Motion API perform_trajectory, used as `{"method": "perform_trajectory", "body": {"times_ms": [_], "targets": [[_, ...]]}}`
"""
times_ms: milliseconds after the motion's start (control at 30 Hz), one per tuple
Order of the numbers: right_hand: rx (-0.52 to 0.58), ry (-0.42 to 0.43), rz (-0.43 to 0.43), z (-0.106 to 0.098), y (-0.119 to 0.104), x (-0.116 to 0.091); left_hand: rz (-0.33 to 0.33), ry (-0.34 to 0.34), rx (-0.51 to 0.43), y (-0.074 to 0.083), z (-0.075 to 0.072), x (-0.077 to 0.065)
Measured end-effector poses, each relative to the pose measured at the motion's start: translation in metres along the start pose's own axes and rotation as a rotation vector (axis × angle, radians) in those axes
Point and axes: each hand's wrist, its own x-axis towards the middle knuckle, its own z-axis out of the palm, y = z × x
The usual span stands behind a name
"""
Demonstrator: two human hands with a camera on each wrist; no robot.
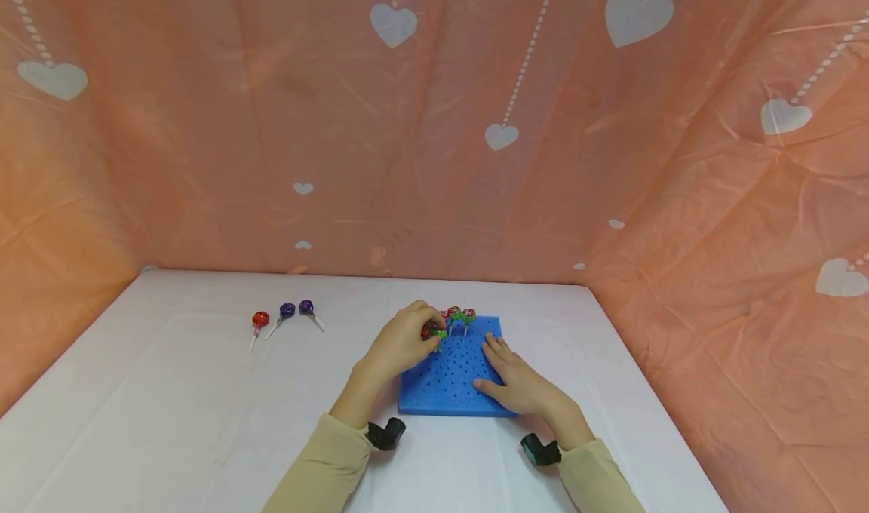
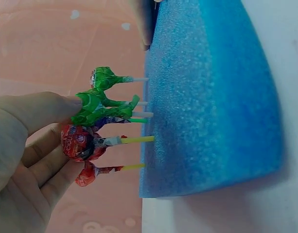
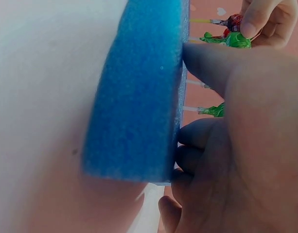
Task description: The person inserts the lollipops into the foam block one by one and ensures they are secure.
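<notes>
A blue foam board point(image 1: 444, 396) with many small holes lies before me. My left hand point(image 1: 402, 339) is over its far left part and pinches a green-wrapped lollipop point(image 2: 93, 108) by the head, its white stick reaching the foam. Close beside it stand red-wrapped lollipops point(image 2: 79, 143) on yellow sticks, near the curled fingers. Another green lollipop point(image 2: 105, 78) is upright farther along the same end. My right hand point(image 1: 521, 383) rests on the board's right edge, fingers spread and thumb on the top. The left fingers partly hide the lollipops in the head view.
To the left on the white table point(image 1: 170, 400) lie a loose red lollipop point(image 1: 261, 320) and two purple ones, one point(image 1: 287, 311) beside the other point(image 1: 307, 307). A peach curtain point(image 1: 441, 196) with white hearts hangs behind and at both sides.
</notes>
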Motion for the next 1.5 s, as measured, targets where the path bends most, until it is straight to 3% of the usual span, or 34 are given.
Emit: {"method": "perform_trajectory", "body": {"times_ms": [200, 400, 767, 933, 1167, 1500], "targets": [[-0.009, 0.002, 0.006, 0.001, 0.000, 0.000, 0.013, 0.023, -0.045, 0.001, -0.007, 0.000], [-0.007, 0.004, 0.008, 0.001, -0.001, -0.001, 0.023, 0.118, -0.054, -0.007, -0.024, 0.001], [0.000, -0.009, 0.039, 0.001, 0.000, -0.001, -0.029, 0.333, -0.050, -0.047, -0.065, -0.005], [-0.006, -0.006, 0.036, 0.002, 0.001, 0.000, -0.066, 0.392, -0.035, -0.065, -0.083, -0.013], [-0.016, -0.003, 0.031, 0.004, 0.002, 0.000, -0.118, 0.414, 0.046, -0.086, -0.106, -0.027], [-0.010, 0.004, 0.012, 0.003, -0.001, -0.001, -0.144, 0.372, 0.147, -0.124, -0.136, -0.045]]}}
